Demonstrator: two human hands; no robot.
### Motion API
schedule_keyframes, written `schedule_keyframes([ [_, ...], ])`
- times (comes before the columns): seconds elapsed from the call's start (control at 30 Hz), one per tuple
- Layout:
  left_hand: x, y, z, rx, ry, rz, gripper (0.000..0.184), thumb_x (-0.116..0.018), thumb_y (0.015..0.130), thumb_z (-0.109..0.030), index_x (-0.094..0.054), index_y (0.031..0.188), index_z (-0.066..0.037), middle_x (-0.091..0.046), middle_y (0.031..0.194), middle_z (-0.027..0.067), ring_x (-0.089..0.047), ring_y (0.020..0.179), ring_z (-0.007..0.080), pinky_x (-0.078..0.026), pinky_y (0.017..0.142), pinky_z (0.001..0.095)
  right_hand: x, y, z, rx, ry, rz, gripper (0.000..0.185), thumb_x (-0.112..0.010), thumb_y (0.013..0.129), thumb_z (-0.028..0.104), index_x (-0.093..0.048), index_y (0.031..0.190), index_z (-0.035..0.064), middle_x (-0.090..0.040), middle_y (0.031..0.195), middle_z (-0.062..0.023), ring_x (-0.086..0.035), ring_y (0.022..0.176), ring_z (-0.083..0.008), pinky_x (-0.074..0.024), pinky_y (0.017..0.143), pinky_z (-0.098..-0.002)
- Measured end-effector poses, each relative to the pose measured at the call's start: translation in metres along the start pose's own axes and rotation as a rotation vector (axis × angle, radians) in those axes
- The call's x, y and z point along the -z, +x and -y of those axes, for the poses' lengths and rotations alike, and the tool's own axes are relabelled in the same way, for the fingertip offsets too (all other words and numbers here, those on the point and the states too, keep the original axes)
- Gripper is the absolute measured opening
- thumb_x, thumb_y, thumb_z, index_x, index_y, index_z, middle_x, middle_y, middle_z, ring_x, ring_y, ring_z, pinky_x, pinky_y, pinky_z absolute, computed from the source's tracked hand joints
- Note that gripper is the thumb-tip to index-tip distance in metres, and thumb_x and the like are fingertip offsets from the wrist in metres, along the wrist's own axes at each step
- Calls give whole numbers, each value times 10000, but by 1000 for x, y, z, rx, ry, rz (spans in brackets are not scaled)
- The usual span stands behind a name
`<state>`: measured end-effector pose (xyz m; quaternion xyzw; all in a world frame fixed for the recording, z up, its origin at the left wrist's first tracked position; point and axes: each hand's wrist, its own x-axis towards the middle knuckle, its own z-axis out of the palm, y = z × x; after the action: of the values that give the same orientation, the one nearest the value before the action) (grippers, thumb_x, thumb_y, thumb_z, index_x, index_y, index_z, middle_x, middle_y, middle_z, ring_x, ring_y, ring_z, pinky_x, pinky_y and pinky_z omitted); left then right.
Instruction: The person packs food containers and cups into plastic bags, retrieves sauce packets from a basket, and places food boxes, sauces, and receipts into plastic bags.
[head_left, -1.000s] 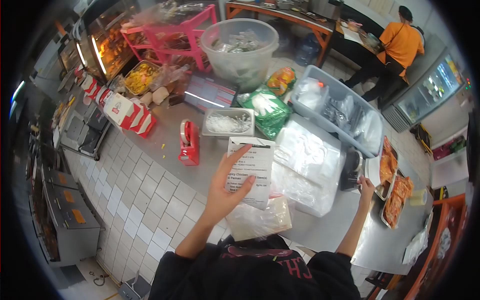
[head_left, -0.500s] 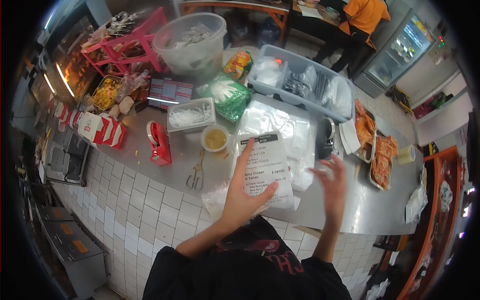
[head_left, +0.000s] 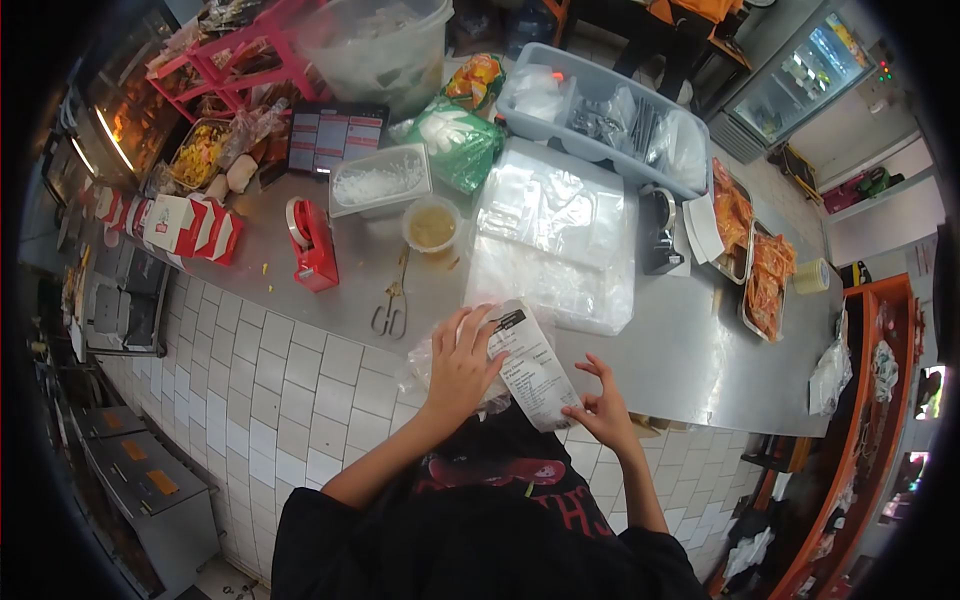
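A printed paper receipt is tilted in front of my body at the near edge of the counter. My left hand is closed at its upper left edge, fingers bent over the top and thumb along the side. My right hand pinches the lower right corner between thumb and a finger, its other fingers raised. Beneath and beside my left hand lies a crumpled clear plastic bag, partly hidden. Just beyond the receipt is a flat stack of clear plastic bags.
Scissors, a red tape dispenser and a sauce cup stand left on the steel counter. A blue divided bin is behind. Trays of red-coated food are right. A person stands beyond.
The receipt has come down toward my body and tilted. My right hand, apart from it before, now pinches its lower corner. My left hand has shifted to its upper left edge.
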<state>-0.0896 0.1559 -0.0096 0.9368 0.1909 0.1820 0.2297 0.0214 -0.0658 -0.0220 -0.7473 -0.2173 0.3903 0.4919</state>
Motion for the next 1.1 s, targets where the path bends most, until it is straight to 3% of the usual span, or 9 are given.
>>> schedule_keyframes([
  [0.17,-9,-8,5,-125,143,17,405,-632,751,-181,-526,1132,-96,-461,1181,108,-398,1160,264,-292,980,437,10,22,2,92,-288,-36,714,-680,737,25,-277,1326,42,-415,1272,-157,-597,745,-132,-479,673,-255],
  [0.23,-7,-8,4,-136,149,37,424,-628,748,-179,-521,1153,-115,-464,1179,103,-404,1163,271,-298,981,443,22,45,27,477,-737,-287,485,-666,766,120,-458,1187,-2,-517,1177,-155,-599,799,-159,-470,725,-292],
  [0.4,-9,-19,-1,-255,252,148,478,-573,750,-156,-481,1217,-123,-461,1216,125,-424,1151,310,-305,984,448,-18,100,102,278,-152,80,129,-645,785,85,-587,822,-24,-615,662,-61,-624,652,-142,-464,568,-263],
  [0.43,-10,-20,-1,-259,260,141,478,-573,750,-156,-481,1217,-123,-461,1216,125,-424,1151,310,-305,984,448,-29,118,82,230,-105,203,210,-660,790,190,-586,757,-5,-572,566,-53,-592,519,-163,-431,490,-279],
  [0.6,-14,-14,4,-259,287,148,493,-597,726,-170,-497,1209,-182,-404,1309,154,-442,1126,295,-359,924,426,-39,130,60,387,-1080,-301,574,-644,686,578,-581,575,18,-552,503,-134,-534,448,-269,-414,452,-336],
  [0.83,1,5,2,-322,301,229,434,-618,731,-225,-541,1156,-179,-459,1223,166,-462,1037,299,-373,864,416,-1,113,-94,-128,-408,139,425,-702,719,409,-558,579,35,-477,453,-30,-462,427,-117,-382,428,-273],
  [0.93,16,49,-12,-347,216,432,347,-584,795,-301,-556,1115,-169,-524,1095,154,-487,988,298,-377,832,429,43,116,-42,126,-397,-84,317,-715,724,333,-594,645,50,-523,524,-29,-512,524,-106,-400,460,-276],
  [1.0,17,98,-25,-188,307,738,320,-536,840,-365,-578,1041,-120,-560,960,153,-522,906,292,-395,793,426,98,156,-32,301,-198,-583,179,-673,767,171,-578,816,27,-585,720,-62,-564,665,-134,-435,615,-292],
  [1.1,-60,152,-28,-454,104,500,292,-521,856,-319,-587,985,-65,-573,930,181,-544,887,297,-413,794,408,172,195,-12,600,-762,-1171,238,-672,772,207,-571,817,-4,-602,718,-86,-565,634,-157,-435,575,-315],
])
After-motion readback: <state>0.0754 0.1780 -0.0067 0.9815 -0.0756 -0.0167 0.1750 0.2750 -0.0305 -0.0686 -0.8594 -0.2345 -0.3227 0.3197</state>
